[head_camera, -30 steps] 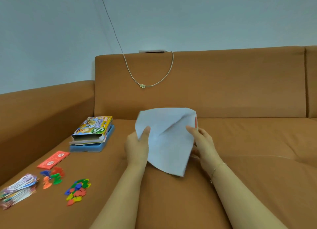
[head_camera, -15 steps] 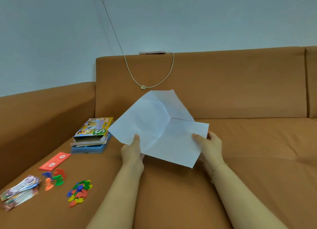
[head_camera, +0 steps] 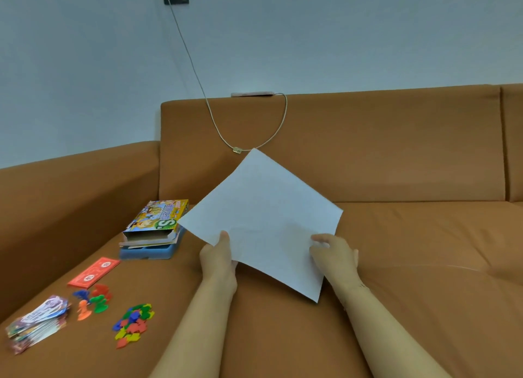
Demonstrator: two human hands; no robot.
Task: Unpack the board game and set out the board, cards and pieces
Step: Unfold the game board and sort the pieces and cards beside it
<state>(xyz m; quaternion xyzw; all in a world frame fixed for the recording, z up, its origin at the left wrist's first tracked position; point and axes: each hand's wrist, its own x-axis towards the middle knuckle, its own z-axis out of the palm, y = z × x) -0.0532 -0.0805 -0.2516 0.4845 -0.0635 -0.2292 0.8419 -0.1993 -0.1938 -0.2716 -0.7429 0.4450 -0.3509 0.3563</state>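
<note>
A white paper board (head_camera: 266,222), its blank back toward me, is spread out flat above the sofa seat. My left hand (head_camera: 219,257) pinches its left edge, thumb on top. My right hand (head_camera: 334,256) holds the lower right edge with the fingers behind the sheet. At the left lie a stack of cards (head_camera: 38,322), a red card pack (head_camera: 93,271), standing pawns (head_camera: 92,300) and a heap of small coloured pieces (head_camera: 133,324). The colourful game box (head_camera: 155,222) lies on its blue tray (head_camera: 147,252).
All of this sits on an orange sofa (head_camera: 410,250) with an armrest at the left. A phone (head_camera: 252,94) lies on top of the backrest, and its charging cable (head_camera: 226,143) hangs down from a wall socket behind the sheet's top corner.
The folded sheet has been opened out from a small bundle to a full flat square. My hands moved apart and slightly down, and the view shifted a little.
</note>
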